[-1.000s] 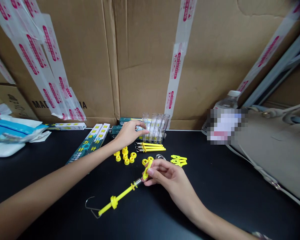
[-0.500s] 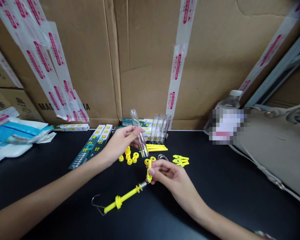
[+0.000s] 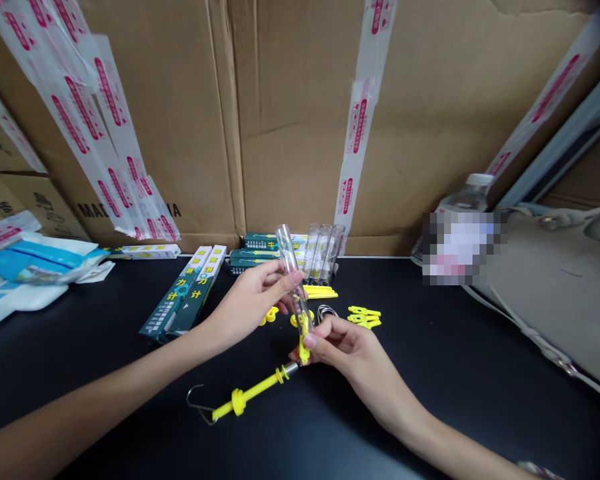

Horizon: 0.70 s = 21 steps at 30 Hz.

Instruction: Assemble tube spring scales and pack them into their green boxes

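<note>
My left hand (image 3: pixel 265 293) is closed round a clear tube (image 3: pixel 291 263), tilted with its lower end over the top of a yellow clip piece (image 3: pixel 304 347). Thumb and fingers of my right hand (image 3: pixel 343 343) pinch that clip near the tube's end. From the clip a yellow rod (image 3: pixel 260 388) with a metal collar (image 3: pixel 290 368) slants down to the left. It carries a yellow ring (image 3: pixel 238 402) and ends in a bent wire hook (image 3: pixel 200 407). Yellow rings (image 3: pixel 270 315) lie behind my left hand, partly hidden.
Clear tubes (image 3: pixel 324 253) stand by green boxes (image 3: pixel 260 257) at the back. Yellow sticks (image 3: pixel 321 292), wire rings (image 3: pixel 327 311) and yellow clips (image 3: pixel 364 317) lie nearer. Two long boxes (image 3: pixel 180 293) are left; a bottle (image 3: pixel 463 200) and bag (image 3: pixel 555 287) are right.
My left hand has brought the tube down and to the right, so its lower end now surrounds the upper part of the yellow clip. My right hand has barely moved.
</note>
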Motion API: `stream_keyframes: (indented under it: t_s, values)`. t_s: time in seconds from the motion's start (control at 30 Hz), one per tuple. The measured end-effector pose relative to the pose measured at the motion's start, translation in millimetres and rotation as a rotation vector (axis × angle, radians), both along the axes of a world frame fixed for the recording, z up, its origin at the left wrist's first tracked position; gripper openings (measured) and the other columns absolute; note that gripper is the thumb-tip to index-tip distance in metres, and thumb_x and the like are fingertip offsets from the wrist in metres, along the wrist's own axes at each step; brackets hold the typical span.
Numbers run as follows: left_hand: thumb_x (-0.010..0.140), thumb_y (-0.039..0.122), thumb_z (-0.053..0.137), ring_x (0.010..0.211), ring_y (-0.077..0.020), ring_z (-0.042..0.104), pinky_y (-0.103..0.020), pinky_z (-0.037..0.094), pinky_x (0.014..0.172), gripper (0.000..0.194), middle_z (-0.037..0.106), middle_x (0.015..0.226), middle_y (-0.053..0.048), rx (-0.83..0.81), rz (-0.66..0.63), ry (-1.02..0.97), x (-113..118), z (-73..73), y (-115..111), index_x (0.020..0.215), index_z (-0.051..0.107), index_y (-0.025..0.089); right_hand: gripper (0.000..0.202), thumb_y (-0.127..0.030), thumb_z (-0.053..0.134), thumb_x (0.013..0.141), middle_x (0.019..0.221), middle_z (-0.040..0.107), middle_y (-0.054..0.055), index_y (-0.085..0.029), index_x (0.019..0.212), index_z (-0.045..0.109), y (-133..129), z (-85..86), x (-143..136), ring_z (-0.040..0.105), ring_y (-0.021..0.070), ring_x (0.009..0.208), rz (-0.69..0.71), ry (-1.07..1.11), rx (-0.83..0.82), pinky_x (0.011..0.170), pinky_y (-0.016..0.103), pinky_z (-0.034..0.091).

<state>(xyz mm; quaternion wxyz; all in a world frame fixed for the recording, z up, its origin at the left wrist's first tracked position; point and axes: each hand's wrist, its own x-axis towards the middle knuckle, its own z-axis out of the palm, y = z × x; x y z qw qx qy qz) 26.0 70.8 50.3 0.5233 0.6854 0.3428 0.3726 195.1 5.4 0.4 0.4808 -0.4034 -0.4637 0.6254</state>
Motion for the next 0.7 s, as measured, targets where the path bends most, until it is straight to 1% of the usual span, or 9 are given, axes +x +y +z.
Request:
stream_keyframes:
  t_s: [0.1,0.17,0.27,0.37,0.43,0.53,0.6,0.7]
  values:
    - [0.093,0.041,0.059,0.068,-0.0136,0.065,-0.023,0.051,0.063,0.026,0.067,0.079,-0.001,-0.002,0.004,0.009,-2,0.1,-1,0.097,0.062,0.016,0.038,-0.042,0.087,0.069,0.069,0.074,0.001,-0.019,0.069,0.056,-2,1.8,1,0.074,0.017,0.071,-0.026,0.035,-0.024,0.071,0.026,0.056]
    - [0.093,0.04,0.059,0.067,-0.0133,0.066,-0.023,0.052,0.063,0.025,0.067,0.077,0.0,-0.015,0.015,0.005,-3,0.2,-2,0.097,0.061,0.016,0.038,-0.038,0.086,0.071,0.068,0.073,0.0,-0.019,0.069,0.054,-2,2.7,2,0.074,0.017,0.071,-0.037,0.069,-0.019,0.07,0.026,0.057]
    - [0.093,0.039,0.059,0.065,-0.0134,0.067,-0.024,0.053,0.063,0.024,0.067,0.077,-0.001,-0.029,0.036,-0.013,-4,0.6,-5,0.097,0.059,0.015,0.034,-0.034,0.085,0.074,0.071,0.071,-0.002,-0.019,0.075,0.054,-1,3.9,4,0.075,0.0172,0.075,-0.021,0.151,0.004,0.074,0.026,0.056]
    - [0.093,0.038,0.059,0.065,-0.0135,0.068,-0.025,0.055,0.064,0.023,0.068,0.079,-0.001,-0.005,0.074,-0.034,-5,1.4,-7,0.096,0.058,0.016,0.031,-0.03,0.083,0.077,0.079,0.07,-0.003,-0.02,0.085,0.055,-3,5.9,5,0.076,0.0197,0.084,0.007,0.223,0.002,0.082,0.029,0.056]
    - [0.093,0.038,0.059,0.064,-0.0134,0.069,-0.025,0.055,0.064,0.023,0.069,0.08,-0.001,0.01,0.097,-0.049,-7,2.2,-8,0.097,0.057,0.016,0.031,-0.028,0.082,0.078,0.086,0.07,-0.001,-0.02,0.091,0.056,-5,7.3,5,0.076,0.0221,0.09,0.015,0.226,-0.004,0.086,0.032,0.055]
    - [0.093,0.038,0.059,0.062,-0.0132,0.069,-0.023,0.054,0.061,0.023,0.068,0.077,-0.001,0.016,0.123,-0.07,-10,3.2,-6,0.098,0.056,0.016,0.04,-0.021,0.085,0.074,0.099,0.067,0.0,-0.022,0.099,0.054,-6,7.6,5,0.075,0.0238,0.096,0.02,0.232,-0.003,0.089,0.032,0.053]
    - [0.093,0.038,0.059,0.061,-0.0126,0.069,-0.022,0.054,0.06,0.023,0.069,0.077,-0.001,0.005,0.137,-0.079,-11,3.4,-5,0.097,0.056,0.015,0.046,-0.016,0.086,0.071,0.105,0.063,-0.002,-0.024,0.103,0.054,-6,6.0,4,0.075,0.022,0.095,0.035,0.247,0.007,0.089,0.03,0.053]
    - [0.092,0.039,0.06,0.059,-0.0122,0.068,-0.022,0.053,0.059,0.023,0.068,0.075,-0.001,-0.025,0.147,-0.073,-12,3.0,-4,0.094,0.056,0.016,0.047,-0.015,0.085,0.073,0.105,0.063,-0.002,-0.025,0.108,0.055,-4,3.3,3,0.075,0.0164,0.089,0.055,0.244,0.027,0.084,0.026,0.054]
